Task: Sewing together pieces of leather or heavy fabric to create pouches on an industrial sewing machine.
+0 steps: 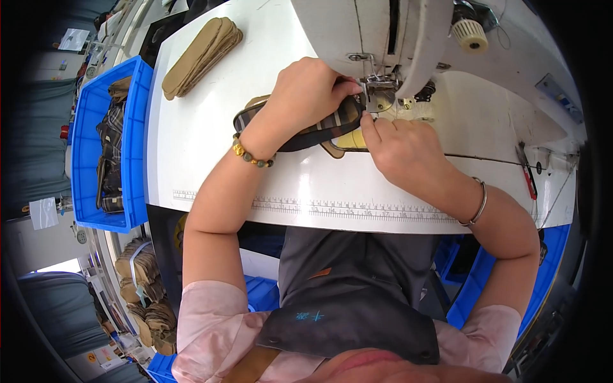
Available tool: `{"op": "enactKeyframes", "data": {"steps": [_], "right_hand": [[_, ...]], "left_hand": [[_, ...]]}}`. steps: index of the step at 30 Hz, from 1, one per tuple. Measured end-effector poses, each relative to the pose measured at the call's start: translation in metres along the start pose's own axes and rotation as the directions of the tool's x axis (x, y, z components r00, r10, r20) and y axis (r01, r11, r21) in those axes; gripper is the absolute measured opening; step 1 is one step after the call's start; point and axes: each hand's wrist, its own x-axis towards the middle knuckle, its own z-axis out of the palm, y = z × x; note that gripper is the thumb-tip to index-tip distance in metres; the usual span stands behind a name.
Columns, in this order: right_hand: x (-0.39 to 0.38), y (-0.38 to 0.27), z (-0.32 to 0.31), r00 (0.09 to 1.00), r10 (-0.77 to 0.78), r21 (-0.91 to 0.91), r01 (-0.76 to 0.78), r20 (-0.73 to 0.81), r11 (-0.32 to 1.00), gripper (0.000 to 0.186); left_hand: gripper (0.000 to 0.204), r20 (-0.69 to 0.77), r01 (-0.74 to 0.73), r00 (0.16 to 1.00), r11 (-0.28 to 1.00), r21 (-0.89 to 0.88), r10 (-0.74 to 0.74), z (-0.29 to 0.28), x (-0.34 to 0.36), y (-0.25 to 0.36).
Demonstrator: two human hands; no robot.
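Note:
A small plaid fabric pouch (pixel 332 127) with dark trim and a zipper lies on the white table, its right end close to the presser foot (pixel 381 81) of a sewing machine (pixel 421 38). Over the pouch rests my left hand (pixel 306 96), thumb and fingers pinched on its end beside the needle area. My right hand (pixel 408 150) is closed at the pouch's right corner, just in front of the metal needle plate (pixel 382 101). Part of the pouch is hidden under my left hand and wrist. A tan piece (pixel 332 150) peeks out below it.
A stack of tan fabric pieces (pixel 201 57) lies at the far left of the table. Beyond the left edge stands a blue crate (pixel 142 140) holding plaid pouches. Red-handled thread snips (pixel 529 175) lie at the right. A printed ruler (pixel 345 210) runs along the front edge.

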Motion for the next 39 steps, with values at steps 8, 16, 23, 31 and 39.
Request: {"op": "enactKeyframes", "data": {"steps": [8,16,23,31,39], "right_hand": [[0.0,0.0,0.001,1.0,0.006,-0.01,-0.006,0.021,1.0,0.031],[-0.004,-0.001,0.004,0.999,0.026,-0.046,-0.024,0.033,0.999,0.039],[-0.001,-0.003,0.001,0.998,0.034,-0.021,-0.033,0.057,0.999,0.04],[0.004,0.002,-0.002,1.0,0.009,0.002,-0.009,0.023,1.0,0.025],[0.005,0.007,0.002,0.991,0.107,-0.08,-0.101,0.079,0.992,0.014]], "left_hand": [[0.018,0.03,0.024,0.999,0.999,0.035,-0.025,0.001,0.002,0.002],[0.024,-0.098,-0.063,0.993,0.998,0.011,0.064,0.005,0.001,0.0],[0.026,-0.099,-0.066,0.993,0.997,0.033,0.069,0.004,-0.003,-0.001],[0.019,-0.024,0.055,0.998,0.986,-0.156,-0.059,0.01,0.001,-0.002],[0.018,-0.072,0.013,0.997,0.993,-0.114,-0.021,0.023,0.014,-0.016]]}}
